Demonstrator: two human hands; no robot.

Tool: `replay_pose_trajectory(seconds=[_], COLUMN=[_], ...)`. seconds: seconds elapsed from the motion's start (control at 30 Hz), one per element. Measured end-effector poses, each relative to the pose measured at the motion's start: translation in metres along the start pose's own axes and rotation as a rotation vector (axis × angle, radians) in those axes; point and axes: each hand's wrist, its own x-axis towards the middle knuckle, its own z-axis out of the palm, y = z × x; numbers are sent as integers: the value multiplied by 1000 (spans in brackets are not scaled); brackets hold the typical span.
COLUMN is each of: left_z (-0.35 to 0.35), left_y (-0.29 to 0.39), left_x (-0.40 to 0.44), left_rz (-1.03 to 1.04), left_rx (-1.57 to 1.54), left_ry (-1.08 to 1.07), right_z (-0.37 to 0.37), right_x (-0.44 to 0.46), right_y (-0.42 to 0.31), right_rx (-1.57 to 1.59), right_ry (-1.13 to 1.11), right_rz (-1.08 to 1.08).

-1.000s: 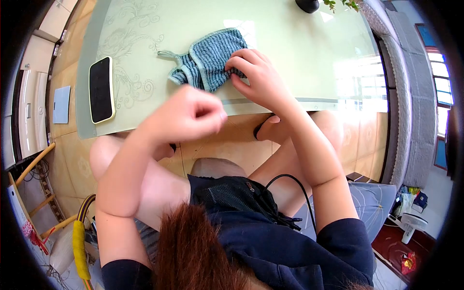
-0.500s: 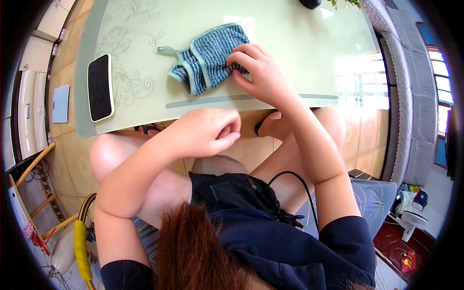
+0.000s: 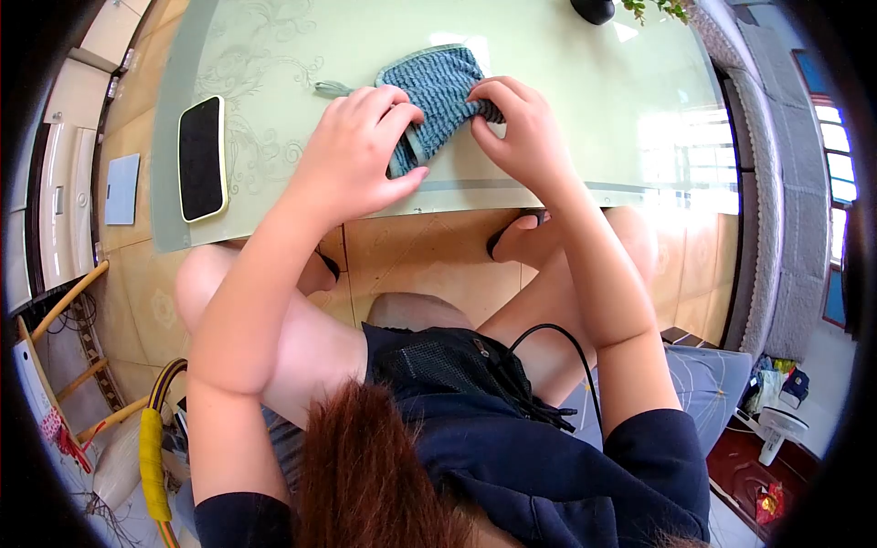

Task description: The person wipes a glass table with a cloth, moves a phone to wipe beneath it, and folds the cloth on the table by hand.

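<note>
A blue-green striped cloth point(image 3: 437, 89) lies folded on the pale glass-topped table point(image 3: 585, 100), its hanging loop pointing left. My right hand point(image 3: 516, 128) pinches the cloth's right edge between thumb and fingers. Over the left part of the cloth is my left hand point(image 3: 361, 151), its fingers curved and its thumb apart from them. The left hand covers that side of the cloth, and no grip on it shows.
A phone with a black screen point(image 3: 202, 159) lies at the table's left. A dark pot point(image 3: 594, 9) with a green plant stands at the far edge. A grey sofa point(image 3: 790, 201) runs along the right. My legs are below the near edge.
My left hand has moved up from near my lap to the cloth's left part. The right hand keeps its pinch, and the cloth's right edge is now bunched up a little.
</note>
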Motion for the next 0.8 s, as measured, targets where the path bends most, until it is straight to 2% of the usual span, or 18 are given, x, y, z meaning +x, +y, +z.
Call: replay_pose_trajectory(seconds=[0.13,0.23,0.33,0.43,0.53,0.57,0.67,0.8], left_z=[6,15,21,19,20,20,17,17], left_y=[0,2,4,2,-2,-3,-5,-9], left_x=[3,4,3,5,8,9,12,14], left_rz=[-3,15,9,14,45,57,82,59], left_rx=[58,100,103,77,51,34,-23,-151], left_ry=[14,81,92,82,119,136,168,297], right_z=[-6,-11,-13,-13,-15,-12,-7,-12], right_x=[3,6,8,6,4,1,-2,2], right_y=[-2,-3,-3,-4,-11,-4,-1,9], right_rx=[25,182,211,196,53,-116,-221,96], right_ry=[61,170,218,120,30,25,44,68], right_rz=[13,98,63,77,0,-83,-102,42])
